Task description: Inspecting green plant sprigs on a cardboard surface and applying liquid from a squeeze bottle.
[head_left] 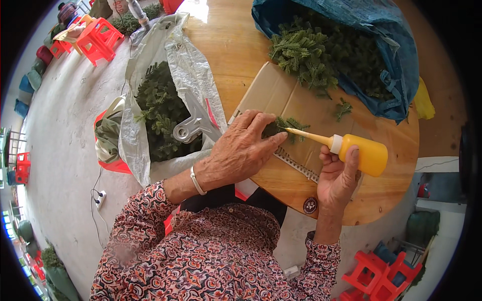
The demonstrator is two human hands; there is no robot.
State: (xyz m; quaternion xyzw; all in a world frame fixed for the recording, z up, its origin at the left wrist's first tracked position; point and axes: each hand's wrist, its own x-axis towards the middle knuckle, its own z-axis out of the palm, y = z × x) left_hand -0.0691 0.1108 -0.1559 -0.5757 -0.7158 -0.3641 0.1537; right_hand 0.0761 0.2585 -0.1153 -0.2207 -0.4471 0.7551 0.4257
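Note:
My left hand [246,148] pinches a small green fir sprig [287,129] between thumb and fingers, over the near edge of a flattened cardboard sheet [273,93]. My right hand [337,178] is wrapped round a yellow squeeze bottle [365,154] with a white collar and a long tapered nozzle. The bottle lies tilted nearly level, its nozzle tip pointing left at the sprig, close to my left thumb. Whether the tip touches the sprig I cannot tell. Another loose sprig [344,109] rests on the cardboard beyond the bottle.
A blue bag [396,60] full of fir sprigs lies open at the table's far right. Left of the table, a white woven bag [193,55] holds more greenery, with a grey plastic clamp [193,123] at its edge. Red stools [99,41] stand on the floor; a power strip [101,199] lies there too.

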